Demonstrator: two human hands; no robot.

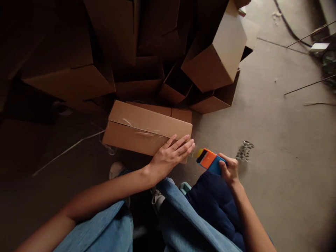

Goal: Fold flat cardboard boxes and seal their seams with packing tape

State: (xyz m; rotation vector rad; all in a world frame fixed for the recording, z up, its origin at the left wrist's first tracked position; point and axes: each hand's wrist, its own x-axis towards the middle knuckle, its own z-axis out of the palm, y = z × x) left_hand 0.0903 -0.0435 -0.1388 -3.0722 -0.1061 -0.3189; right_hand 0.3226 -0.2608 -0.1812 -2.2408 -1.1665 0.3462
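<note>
Where boxes [207,68] crowd concrete [278,168], left hand [170,154] flat on carton [136,126], right hand [229,169] gripping dispenser [208,160]

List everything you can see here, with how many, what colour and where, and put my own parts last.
Box: one, brown, on the floor under the left hand
Tape dispenser: one, orange and blue, in the right hand
Piled boxes: several, brown, beyond the near box
Cushion: one, dark blue, by the right leg
Crumpled scrap: one, dark and shiny, right of the dispenser
Strap: one, pale, left of the box
Thin rods: a few, dark, upper right
Floor: one, grey, all around
Shoes: two, pale, below the box
Jeans: one pair, blue, bottom
Left hand: one, bare, flat on the box
Right hand: one, bare, gripping the dispenser
</note>
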